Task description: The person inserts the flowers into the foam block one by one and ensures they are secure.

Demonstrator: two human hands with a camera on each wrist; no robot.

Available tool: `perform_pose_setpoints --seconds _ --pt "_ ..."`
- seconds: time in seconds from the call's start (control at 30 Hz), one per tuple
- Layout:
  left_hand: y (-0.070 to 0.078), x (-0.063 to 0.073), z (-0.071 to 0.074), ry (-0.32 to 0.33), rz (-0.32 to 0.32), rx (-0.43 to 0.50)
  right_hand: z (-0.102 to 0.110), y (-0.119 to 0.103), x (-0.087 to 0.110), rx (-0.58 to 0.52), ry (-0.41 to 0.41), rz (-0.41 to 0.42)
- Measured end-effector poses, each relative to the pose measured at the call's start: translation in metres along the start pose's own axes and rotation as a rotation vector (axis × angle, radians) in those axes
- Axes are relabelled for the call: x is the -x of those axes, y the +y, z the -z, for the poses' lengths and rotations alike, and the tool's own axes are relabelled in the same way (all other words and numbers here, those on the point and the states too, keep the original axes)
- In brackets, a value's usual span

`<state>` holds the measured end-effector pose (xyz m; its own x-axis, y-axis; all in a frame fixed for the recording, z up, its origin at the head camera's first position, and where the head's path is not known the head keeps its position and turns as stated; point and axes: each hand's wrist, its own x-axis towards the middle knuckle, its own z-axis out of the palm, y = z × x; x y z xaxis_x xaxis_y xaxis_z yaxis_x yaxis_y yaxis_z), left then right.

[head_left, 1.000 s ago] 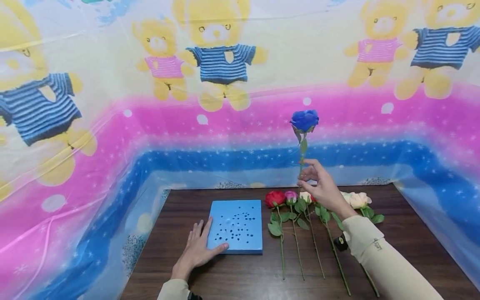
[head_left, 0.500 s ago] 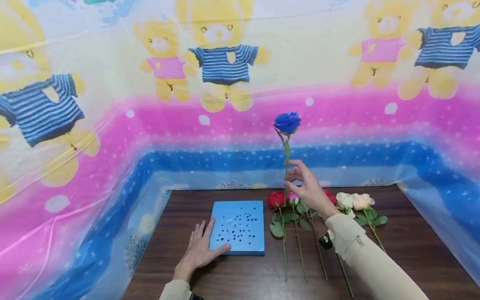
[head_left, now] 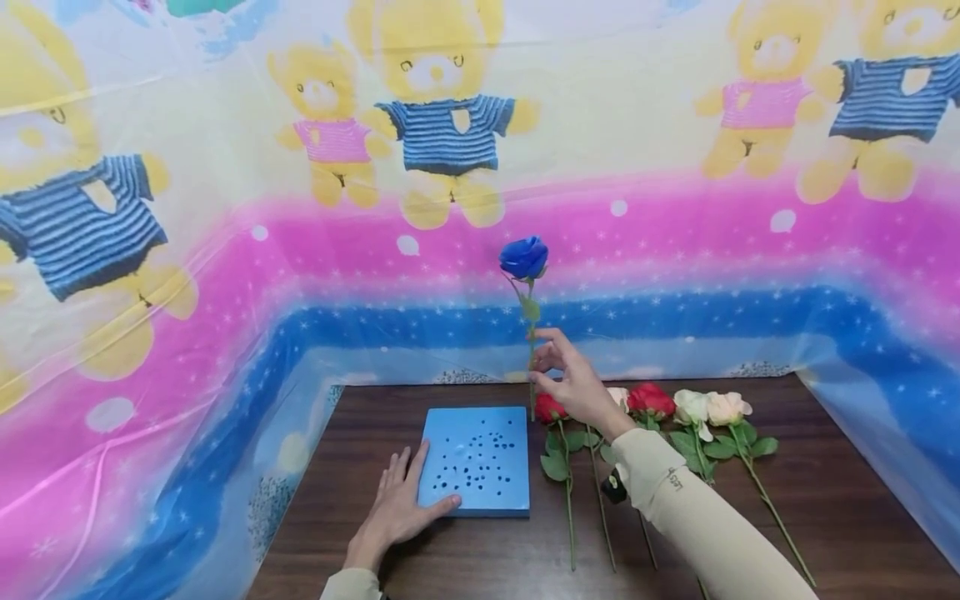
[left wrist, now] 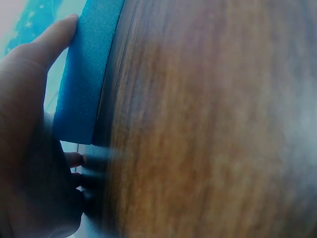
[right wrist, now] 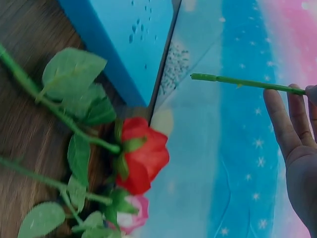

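My right hand (head_left: 573,383) pinches the green stem of a blue rose (head_left: 524,257) between thumb and fingertips. The flower stands upright, and the bare lower end of its stem (right wrist: 228,80) points free of the block in the right wrist view. A light blue foam block (head_left: 480,454), its top dotted with small holes, lies flat on the table to the left of that stem. My left hand (head_left: 396,502) rests at the block's left front corner. Its thumb (left wrist: 57,38) lies on the top face, while the straight fingers spread beside the left side.
Right of the block, several roses lie in a row on the dark wooden table (head_left: 315,500). They include a red rose (head_left: 551,407), another red rose (head_left: 651,400), a white rose (head_left: 691,407) and a cream rose (head_left: 727,407). Behind the table hangs a bear-print cloth (head_left: 450,317).
My right hand has carried the blue rose leftward and slightly down, from above the lying roses to near the block's back right corner. The left hand has kept its place on the block.
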<state>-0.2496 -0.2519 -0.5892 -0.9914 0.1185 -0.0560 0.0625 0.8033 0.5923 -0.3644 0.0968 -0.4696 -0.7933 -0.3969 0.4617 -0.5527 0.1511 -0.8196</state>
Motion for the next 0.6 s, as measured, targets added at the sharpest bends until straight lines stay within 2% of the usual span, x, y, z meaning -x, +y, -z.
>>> perform_pose_setpoints --seconds 0.6 --pt "-0.001 0.0 0.0 0.001 -0.003 0.0 -0.058 0.002 -0.022 -0.083 -0.079 -0.011"
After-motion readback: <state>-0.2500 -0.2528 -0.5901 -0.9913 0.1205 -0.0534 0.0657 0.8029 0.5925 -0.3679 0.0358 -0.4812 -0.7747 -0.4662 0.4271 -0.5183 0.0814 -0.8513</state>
